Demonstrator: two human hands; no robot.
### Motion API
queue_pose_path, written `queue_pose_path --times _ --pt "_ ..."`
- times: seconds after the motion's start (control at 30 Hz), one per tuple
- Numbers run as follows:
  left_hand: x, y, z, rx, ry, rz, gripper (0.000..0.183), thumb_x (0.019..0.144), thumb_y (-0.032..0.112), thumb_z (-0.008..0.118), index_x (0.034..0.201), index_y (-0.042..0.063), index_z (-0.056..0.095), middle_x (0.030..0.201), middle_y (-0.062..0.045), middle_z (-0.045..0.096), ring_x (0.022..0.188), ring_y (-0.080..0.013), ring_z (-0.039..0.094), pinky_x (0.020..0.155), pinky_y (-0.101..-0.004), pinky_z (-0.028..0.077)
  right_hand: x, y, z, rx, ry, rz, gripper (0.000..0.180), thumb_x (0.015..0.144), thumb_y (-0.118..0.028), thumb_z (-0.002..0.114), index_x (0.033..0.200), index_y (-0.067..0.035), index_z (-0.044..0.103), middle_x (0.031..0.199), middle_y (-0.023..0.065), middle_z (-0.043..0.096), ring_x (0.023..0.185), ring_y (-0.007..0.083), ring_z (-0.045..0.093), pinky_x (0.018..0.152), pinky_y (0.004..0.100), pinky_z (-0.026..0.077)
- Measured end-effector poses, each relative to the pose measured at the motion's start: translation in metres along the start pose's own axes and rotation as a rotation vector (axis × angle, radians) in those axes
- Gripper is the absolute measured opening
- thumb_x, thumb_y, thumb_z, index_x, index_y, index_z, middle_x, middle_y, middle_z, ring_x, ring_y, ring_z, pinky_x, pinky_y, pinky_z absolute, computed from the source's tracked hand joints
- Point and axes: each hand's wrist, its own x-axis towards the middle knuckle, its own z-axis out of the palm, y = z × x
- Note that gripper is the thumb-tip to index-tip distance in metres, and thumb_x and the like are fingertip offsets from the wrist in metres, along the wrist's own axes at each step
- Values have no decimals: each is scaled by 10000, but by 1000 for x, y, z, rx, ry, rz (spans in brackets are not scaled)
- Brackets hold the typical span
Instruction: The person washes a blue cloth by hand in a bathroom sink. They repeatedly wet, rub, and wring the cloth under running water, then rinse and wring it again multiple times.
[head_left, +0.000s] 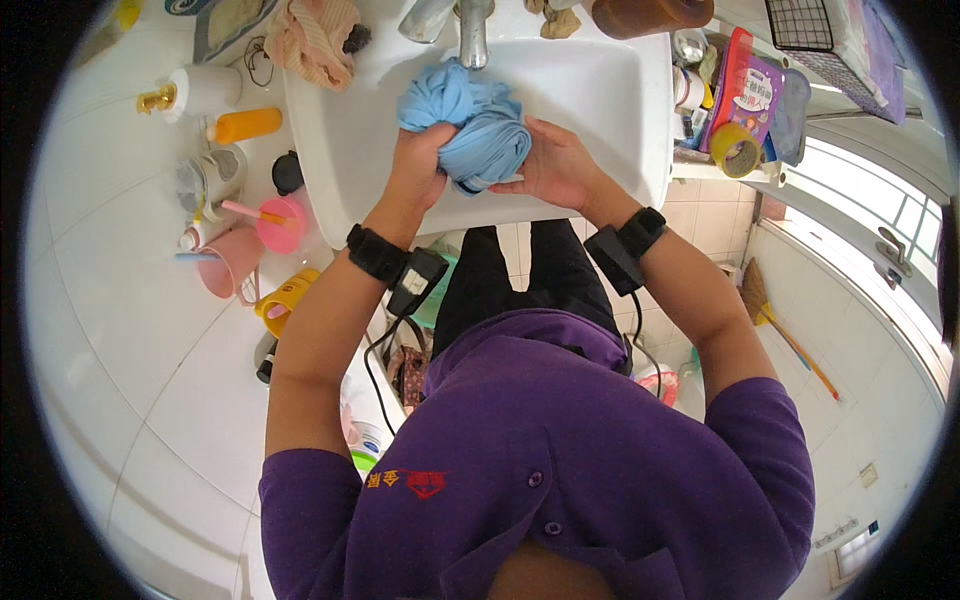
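Observation:
A bunched light-blue cloth (480, 124) is held over the white washbasin (600, 97), just below the faucet (473, 37). My left hand (421, 165) grips its left side, with the thumb pressed on top of the folds. On the other side, my right hand (556, 163) supports the bundle with its fingers spread along the edge. A small dark strip shows at the cloth's lower end. Whether any water runs from the spout cannot be made out. Both wrists wear black straps with small boxes and cables.
A striped pink cloth (313, 37) drapes over the basin's back left corner. Left stand a white pump bottle (199, 91), an orange bottle (247, 125), a pink mug (229, 262) and a yellow cup (289, 296). A brown container (651, 16) and a tape roll (735, 150) sit right.

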Motion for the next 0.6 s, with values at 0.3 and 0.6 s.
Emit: queue_pose_path --times 0.3,0.6 --pt "-41 20 20 -4 -196 -28 451 868 308 432 1192 -6 450 1111 -195 540 1026 -273 542 910 -371 432 38 21 5 282 -69 -211 585 840 -533 474 1294 -179 372 1291 31 430 1164 247 424 930 534 346" --pt "-18 15 2 480 -42 -526 334 832 273 475 988 -1 584 897 -124 629 809 -236 615 770 -352 496 30 -21 0 170 95 -350 269 805 -163 616 1019 -18 540 917 127 602 789 233 614 725 385 526"
